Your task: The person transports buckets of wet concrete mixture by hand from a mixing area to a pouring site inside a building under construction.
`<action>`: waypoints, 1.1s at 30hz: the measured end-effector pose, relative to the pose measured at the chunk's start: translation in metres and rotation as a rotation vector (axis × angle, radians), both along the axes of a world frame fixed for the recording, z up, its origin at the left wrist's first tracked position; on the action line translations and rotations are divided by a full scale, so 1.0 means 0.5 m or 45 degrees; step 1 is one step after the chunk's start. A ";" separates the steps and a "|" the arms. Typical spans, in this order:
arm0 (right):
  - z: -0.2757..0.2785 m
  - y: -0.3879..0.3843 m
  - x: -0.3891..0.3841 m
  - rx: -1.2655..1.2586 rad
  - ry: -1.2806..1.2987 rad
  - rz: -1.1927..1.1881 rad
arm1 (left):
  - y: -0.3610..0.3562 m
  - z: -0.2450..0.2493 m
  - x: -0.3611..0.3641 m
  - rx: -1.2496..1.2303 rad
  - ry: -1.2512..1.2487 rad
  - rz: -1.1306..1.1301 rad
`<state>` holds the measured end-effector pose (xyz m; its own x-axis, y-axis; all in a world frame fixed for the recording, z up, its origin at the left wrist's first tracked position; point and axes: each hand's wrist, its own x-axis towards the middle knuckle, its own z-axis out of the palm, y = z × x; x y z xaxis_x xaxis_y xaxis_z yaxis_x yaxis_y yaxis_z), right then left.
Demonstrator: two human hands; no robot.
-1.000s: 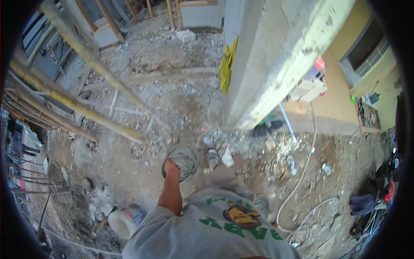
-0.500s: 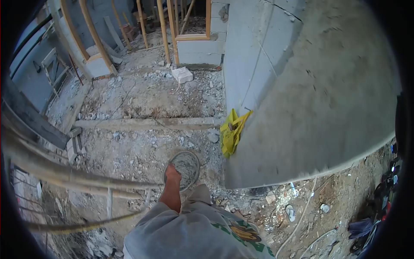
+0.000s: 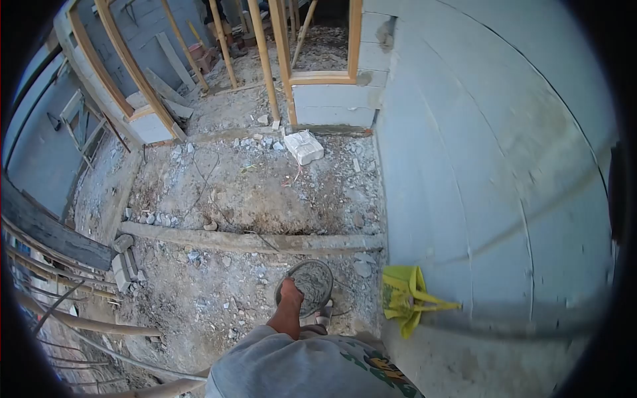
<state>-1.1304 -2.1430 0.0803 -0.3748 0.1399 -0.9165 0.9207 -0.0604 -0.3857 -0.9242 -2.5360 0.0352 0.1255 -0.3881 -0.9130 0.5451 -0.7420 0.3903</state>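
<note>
The left hand [image 3: 289, 292] is meeting the near-left rim of the round bucket [image 3: 332, 282], its forearm reaching up from a grey sleeve. The fingers are bunching at the rim and partly hiding from view, so I cannot tell whether the grip is pinching the rim or only lying on it. The right hand is staying out of view. The bucket is holding wet grey mortar [image 3: 314, 281], and whether it is hanging or standing on the ground I cannot tell. A foot [image 3: 323, 314] is showing just beside the bucket, on its near-right side. To the right of the bucket, a yellow bag [image 3: 402, 293] is hanging against the grey wall [image 3: 491, 179]. Beyond the bucket, a low concrete strip [image 3: 219, 237] is running across the rubble-strewn ground [image 3: 199, 285], and farther past it a white block [image 3: 304, 147] is lying. Well to the left of the bucket, some grey blocks [image 3: 122, 270] are sitting near the strip's end. Far beyond the bucket, bamboo poles [image 3: 264, 60] are standing beside a wooden frame [image 3: 322, 78].
</note>
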 end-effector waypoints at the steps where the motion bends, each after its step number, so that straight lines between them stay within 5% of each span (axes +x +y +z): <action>1: 0.002 -0.047 0.001 0.005 0.003 0.008 | -0.027 0.002 -0.002 0.083 -0.066 0.011; 13: 0.016 -0.458 0.019 0.011 0.012 0.091 | -0.487 0.083 0.121 0.022 -0.107 0.044; 16: 0.041 -0.628 0.024 0.010 0.021 0.136 | -0.707 0.128 0.238 0.075 -0.116 0.172; 21: 0.090 -0.845 0.011 -0.026 0.149 0.281 | -0.858 0.200 0.366 0.162 -0.159 0.468; 25: 0.084 -1.051 -0.084 -0.200 -0.078 0.100 | -0.939 0.177 0.485 -0.015 -0.043 0.580; 30: 0.117 -1.350 -0.046 -0.079 0.255 0.076 | -1.124 0.162 0.599 0.166 -0.122 0.776; 33: 0.183 -1.510 0.001 -0.032 0.344 0.054 | -1.243 0.053 0.746 0.105 -0.060 0.768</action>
